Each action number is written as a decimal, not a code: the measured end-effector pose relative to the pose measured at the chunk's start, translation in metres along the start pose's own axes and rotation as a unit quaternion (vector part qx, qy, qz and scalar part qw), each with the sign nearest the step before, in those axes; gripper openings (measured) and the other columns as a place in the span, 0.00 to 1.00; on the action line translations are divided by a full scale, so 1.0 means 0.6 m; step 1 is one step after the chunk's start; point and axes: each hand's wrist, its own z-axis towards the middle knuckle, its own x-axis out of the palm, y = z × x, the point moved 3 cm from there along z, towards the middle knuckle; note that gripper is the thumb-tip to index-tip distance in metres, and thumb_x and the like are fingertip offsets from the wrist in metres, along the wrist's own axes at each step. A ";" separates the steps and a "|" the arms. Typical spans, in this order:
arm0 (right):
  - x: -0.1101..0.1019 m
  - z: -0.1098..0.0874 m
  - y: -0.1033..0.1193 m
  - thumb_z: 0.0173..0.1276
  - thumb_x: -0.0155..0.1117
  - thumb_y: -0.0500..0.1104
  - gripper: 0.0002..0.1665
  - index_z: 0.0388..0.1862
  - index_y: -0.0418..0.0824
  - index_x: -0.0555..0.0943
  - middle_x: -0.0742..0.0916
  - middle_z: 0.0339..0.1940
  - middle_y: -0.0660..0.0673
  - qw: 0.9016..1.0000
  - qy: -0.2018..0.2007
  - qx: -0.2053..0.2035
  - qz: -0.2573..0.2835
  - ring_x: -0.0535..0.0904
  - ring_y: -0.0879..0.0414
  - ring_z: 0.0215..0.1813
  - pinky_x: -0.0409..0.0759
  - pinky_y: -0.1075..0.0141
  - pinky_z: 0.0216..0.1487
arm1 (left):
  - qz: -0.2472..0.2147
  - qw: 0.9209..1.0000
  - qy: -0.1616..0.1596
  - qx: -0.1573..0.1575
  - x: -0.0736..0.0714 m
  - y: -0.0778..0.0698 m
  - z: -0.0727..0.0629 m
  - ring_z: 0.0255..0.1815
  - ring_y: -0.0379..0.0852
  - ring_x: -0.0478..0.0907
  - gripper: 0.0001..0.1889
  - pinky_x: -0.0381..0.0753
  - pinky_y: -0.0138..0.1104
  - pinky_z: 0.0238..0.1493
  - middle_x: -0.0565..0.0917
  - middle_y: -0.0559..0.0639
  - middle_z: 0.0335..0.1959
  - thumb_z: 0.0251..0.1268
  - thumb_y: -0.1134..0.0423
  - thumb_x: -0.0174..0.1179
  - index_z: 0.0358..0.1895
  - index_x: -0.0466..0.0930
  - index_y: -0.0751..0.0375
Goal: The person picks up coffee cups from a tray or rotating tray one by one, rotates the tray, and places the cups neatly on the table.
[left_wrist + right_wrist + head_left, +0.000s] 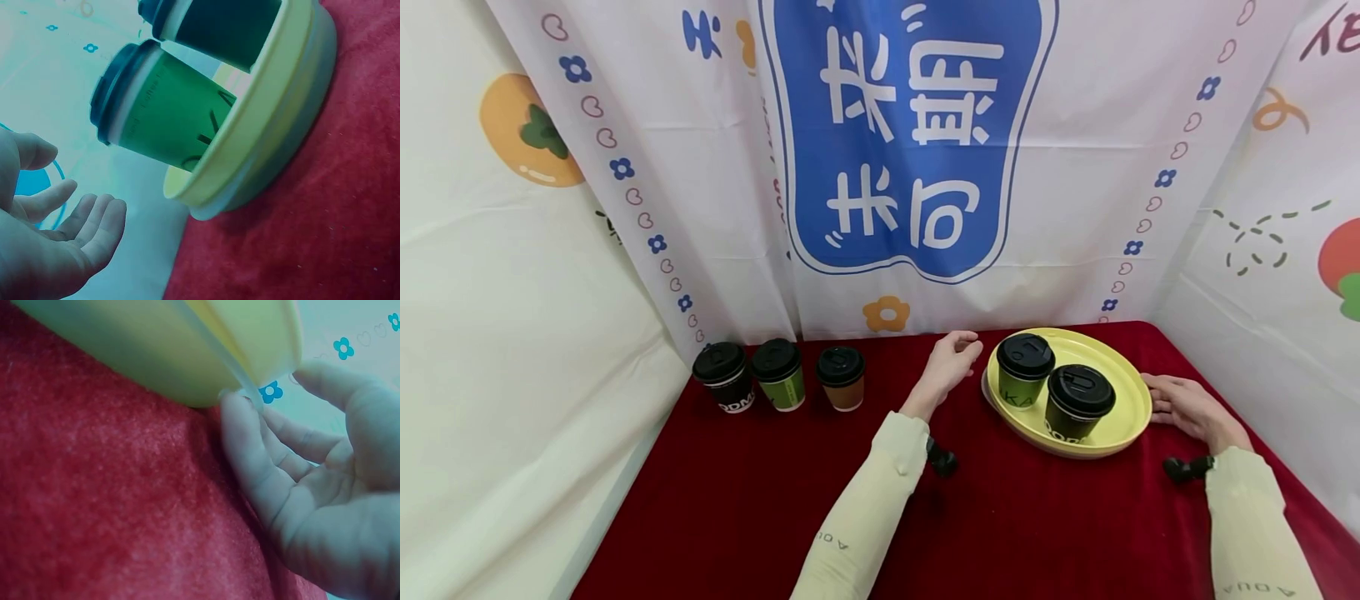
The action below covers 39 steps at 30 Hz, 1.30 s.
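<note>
A round yellow tray (1123,392) with a raised rim sits at the right of the table; a second, paler rim shows beneath it. On it stand a green paper cup (1021,390) and a black paper cup (1070,421), both with black lids. My right hand (1187,407) holds the tray's right edge, thumb at the upper rim and fingers at the lower one in the right wrist view. To the left of the tray, my left hand (950,367) is apart from it, palm toward the green cup, fingers loosely bent and holding nothing.
Three more lidded cups stand in a row at the back left: a black cup (730,392), a green cup (784,390) and a brown cup (844,393). A dark red cloth (775,500) covers the table. Printed white curtains (1075,208) hang close behind and at both sides.
</note>
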 end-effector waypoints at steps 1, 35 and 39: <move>0.001 0.000 0.001 0.78 0.51 0.51 0.13 0.39 0.57 0.83 0.89 0.33 0.54 1.000 0.000 0.000 0.004 0.86 0.62 0.36 0.86 0.63 0.41 | 0.005 1.000 0.001 0.005 0.001 -0.005 -0.001 0.51 0.48 0.80 0.18 0.84 0.41 0.49 0.81 0.52 0.53 0.72 0.53 0.56 0.61 0.77 0.54; 0.005 0.001 -0.015 0.79 0.50 0.51 0.11 0.41 0.54 0.80 0.89 0.33 0.54 1.000 -0.001 -0.009 0.018 0.86 0.63 0.37 0.86 0.63 0.40 | 0.444 0.879 0.082 0.154 0.099 -0.093 -0.029 0.77 0.50 0.56 0.29 0.68 0.43 0.71 0.59 0.50 0.77 0.71 0.46 0.54 0.73 0.64 0.45; 0.004 0.004 -0.012 0.78 0.50 0.52 0.10 0.42 0.55 0.80 0.89 0.34 0.55 1.000 -0.005 -0.013 0.018 0.86 0.63 0.37 0.86 0.63 0.40 | 0.486 0.853 0.088 0.167 0.103 -0.101 -0.024 0.79 0.53 0.52 0.29 0.65 0.45 0.73 0.58 0.50 0.77 0.72 0.46 0.52 0.74 0.64 0.44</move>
